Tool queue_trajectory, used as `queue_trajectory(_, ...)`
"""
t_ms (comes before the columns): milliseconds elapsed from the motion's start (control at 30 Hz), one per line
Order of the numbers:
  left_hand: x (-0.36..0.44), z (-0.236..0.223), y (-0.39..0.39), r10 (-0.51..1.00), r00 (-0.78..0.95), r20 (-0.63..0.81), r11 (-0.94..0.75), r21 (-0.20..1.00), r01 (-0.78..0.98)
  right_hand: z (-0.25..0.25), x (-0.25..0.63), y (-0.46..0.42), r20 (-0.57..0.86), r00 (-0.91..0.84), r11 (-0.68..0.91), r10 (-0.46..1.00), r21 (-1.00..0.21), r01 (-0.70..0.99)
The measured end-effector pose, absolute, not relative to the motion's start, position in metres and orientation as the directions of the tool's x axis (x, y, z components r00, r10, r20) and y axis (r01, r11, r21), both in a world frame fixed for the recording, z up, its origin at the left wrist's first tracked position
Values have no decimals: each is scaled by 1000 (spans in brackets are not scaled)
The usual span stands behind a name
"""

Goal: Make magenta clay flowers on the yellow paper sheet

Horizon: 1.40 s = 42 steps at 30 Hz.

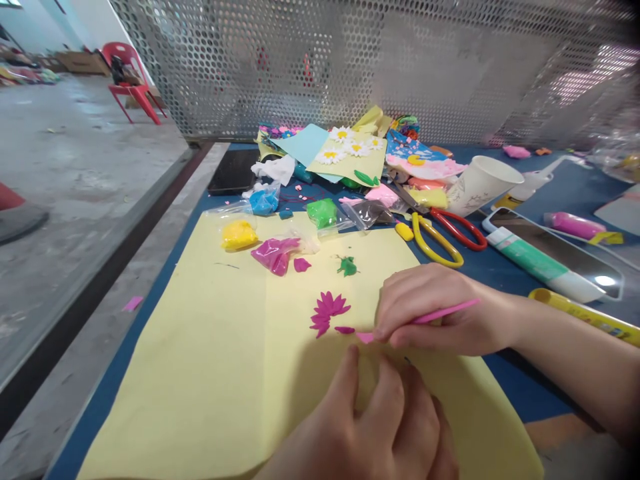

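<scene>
Right hand [430, 313] grip closed on pink modeling stick [445, 311], near pink clay petal [365, 337]; left hand [370, 420] grip open, fingers on yellow paper [200, 373].

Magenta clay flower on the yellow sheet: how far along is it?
Done: a fan of petals and a green leaf sprig sit on the sheet. In hand: the right hand holds a pink tool by a small pink piece. Left: a loose petal and bagged magenta clay.
</scene>
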State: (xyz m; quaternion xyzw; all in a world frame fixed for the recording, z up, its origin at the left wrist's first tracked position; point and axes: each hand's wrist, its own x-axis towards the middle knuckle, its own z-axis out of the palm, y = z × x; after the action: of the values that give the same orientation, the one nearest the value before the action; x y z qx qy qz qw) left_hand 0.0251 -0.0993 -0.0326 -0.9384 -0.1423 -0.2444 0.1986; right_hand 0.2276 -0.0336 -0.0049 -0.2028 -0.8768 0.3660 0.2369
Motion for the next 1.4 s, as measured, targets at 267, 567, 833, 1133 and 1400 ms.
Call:
queue_trajectory(267,24,-28,-99,164,854,493,-878,-322,355,-10,229,-30,241,-730,579,639,-776,251)
queue_trajectory(567,24,-27,-98,157,874,460,-891,-316,327,-9,225,-35,233,-642,593,731,-682,428)
queue_trajectory(833,26,-26,-98,165,861,481,-905,-273,326,-14,205,-33,361,-708,791,607,-357,497)
queue_trajectory(1133,25,-28,-100,165,865,473,-909,-267,319,-15,202,-34,387,-707,802,592,-374,466)
queue_trajectory(1400,26,-30,-99,163,861,482,-905,-273,325,-18,206,-35,383,-738,810,556,-447,379)
